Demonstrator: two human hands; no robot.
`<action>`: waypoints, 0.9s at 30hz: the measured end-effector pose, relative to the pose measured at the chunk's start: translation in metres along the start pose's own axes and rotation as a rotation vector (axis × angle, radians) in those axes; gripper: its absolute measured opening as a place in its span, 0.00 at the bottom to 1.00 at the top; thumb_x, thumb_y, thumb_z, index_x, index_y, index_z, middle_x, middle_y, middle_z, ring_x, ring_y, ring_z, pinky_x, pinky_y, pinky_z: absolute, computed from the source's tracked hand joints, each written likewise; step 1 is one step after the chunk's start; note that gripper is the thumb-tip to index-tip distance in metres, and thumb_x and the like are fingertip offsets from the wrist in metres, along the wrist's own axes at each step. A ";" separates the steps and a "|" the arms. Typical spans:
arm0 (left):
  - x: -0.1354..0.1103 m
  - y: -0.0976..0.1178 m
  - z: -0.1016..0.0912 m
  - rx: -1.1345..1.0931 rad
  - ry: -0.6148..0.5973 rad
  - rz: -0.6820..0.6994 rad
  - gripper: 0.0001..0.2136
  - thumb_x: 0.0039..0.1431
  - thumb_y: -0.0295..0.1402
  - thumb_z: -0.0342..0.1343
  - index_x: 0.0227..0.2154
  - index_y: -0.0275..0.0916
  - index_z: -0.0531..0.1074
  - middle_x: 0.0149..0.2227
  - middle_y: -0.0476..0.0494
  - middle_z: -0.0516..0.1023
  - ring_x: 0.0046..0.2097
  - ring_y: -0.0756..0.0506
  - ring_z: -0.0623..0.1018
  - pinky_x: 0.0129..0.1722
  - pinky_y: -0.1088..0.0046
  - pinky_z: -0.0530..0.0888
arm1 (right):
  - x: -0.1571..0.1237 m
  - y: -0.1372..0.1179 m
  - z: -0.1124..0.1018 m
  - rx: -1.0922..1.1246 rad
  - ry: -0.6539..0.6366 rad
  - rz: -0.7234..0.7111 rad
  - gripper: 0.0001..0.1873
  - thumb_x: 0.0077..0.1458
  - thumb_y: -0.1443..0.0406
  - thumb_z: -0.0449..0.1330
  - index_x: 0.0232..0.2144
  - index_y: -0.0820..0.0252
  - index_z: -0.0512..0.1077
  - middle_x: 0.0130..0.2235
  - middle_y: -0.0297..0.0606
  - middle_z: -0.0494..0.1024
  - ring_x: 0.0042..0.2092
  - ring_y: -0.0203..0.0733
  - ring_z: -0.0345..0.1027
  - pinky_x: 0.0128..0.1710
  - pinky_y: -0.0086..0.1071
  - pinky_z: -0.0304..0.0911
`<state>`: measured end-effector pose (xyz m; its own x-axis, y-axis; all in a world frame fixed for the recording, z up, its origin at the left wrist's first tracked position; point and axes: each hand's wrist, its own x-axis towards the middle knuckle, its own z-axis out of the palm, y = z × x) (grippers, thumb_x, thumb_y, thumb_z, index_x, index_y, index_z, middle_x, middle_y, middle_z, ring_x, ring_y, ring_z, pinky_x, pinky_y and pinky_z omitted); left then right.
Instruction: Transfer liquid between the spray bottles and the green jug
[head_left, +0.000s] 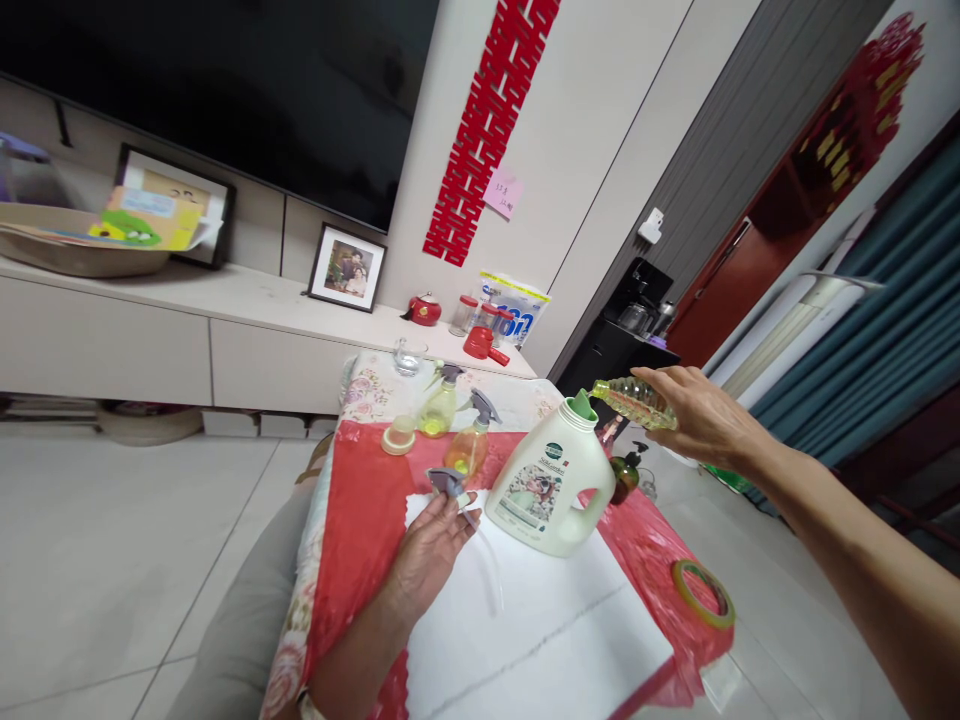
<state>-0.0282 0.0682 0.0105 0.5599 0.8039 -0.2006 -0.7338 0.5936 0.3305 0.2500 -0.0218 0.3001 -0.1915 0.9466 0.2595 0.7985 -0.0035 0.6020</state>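
My right hand (pixel 701 412) is wrapped around a ribbed, clear yellowish bottle (pixel 636 402), tipped nearly onto its side. The bottle's neck is at the green pouring spout (pixel 580 404) of a pale green laundry detergent jug (pixel 553 500), which stands upright on a white sheet (pixel 532 630). Between the fingers of my left hand (pixel 426 562) is a grey trigger spray head (pixel 448 484); its clear tube hangs over the sheet. Just beyond stand a spray bottle with orange liquid (pixel 465 452) and another with yellow liquid (pixel 436 412).
A pale cap (pixel 400 432) sits on the red plastic cover (pixel 360 500). Behind the jug is a dark pump bottle (pixel 625 474). A tape roll (pixel 703 594) lies at the right edge. A glass cup (pixel 409 355) stands at the far edge, before a low cabinet (pixel 285 365).
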 end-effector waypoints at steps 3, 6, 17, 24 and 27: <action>0.000 0.000 0.000 -0.002 -0.009 0.001 0.06 0.54 0.22 0.62 0.35 0.36 0.75 0.37 0.41 0.82 0.36 0.45 0.81 0.43 0.68 0.77 | 0.000 -0.001 -0.001 0.002 0.005 0.013 0.40 0.50 0.61 0.59 0.64 0.58 0.55 0.49 0.44 0.65 0.46 0.46 0.58 0.47 0.37 0.60; 0.000 0.000 0.000 -0.004 -0.008 0.003 0.06 0.54 0.22 0.62 0.34 0.36 0.75 0.37 0.41 0.82 0.36 0.45 0.81 0.43 0.68 0.77 | 0.001 0.001 0.000 -0.001 -0.007 -0.002 0.40 0.50 0.61 0.59 0.64 0.58 0.55 0.49 0.44 0.65 0.46 0.46 0.58 0.47 0.38 0.60; 0.000 0.001 0.000 -0.004 0.005 -0.002 0.06 0.54 0.22 0.61 0.35 0.36 0.74 0.38 0.41 0.82 0.36 0.45 0.81 0.44 0.67 0.76 | 0.004 0.000 -0.004 -0.005 -0.033 0.008 0.39 0.51 0.61 0.60 0.64 0.57 0.55 0.50 0.43 0.65 0.47 0.46 0.58 0.47 0.37 0.61; 0.000 0.001 0.000 -0.007 -0.009 0.002 0.07 0.54 0.22 0.61 0.35 0.36 0.74 0.39 0.40 0.82 0.37 0.44 0.81 0.46 0.65 0.75 | 0.004 -0.003 -0.006 -0.008 -0.015 0.008 0.37 0.51 0.62 0.58 0.64 0.57 0.56 0.51 0.45 0.65 0.49 0.48 0.59 0.48 0.39 0.61; -0.001 0.001 0.000 -0.004 -0.006 0.003 0.07 0.53 0.21 0.62 0.35 0.37 0.74 0.39 0.41 0.82 0.37 0.45 0.81 0.45 0.65 0.75 | 0.004 -0.002 -0.005 -0.007 -0.022 0.007 0.37 0.51 0.61 0.57 0.64 0.58 0.56 0.51 0.45 0.65 0.49 0.48 0.59 0.49 0.40 0.61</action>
<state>-0.0294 0.0676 0.0113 0.5605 0.8052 -0.1938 -0.7367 0.5916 0.3274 0.2450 -0.0196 0.3043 -0.1734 0.9534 0.2471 0.7956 -0.0123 0.6057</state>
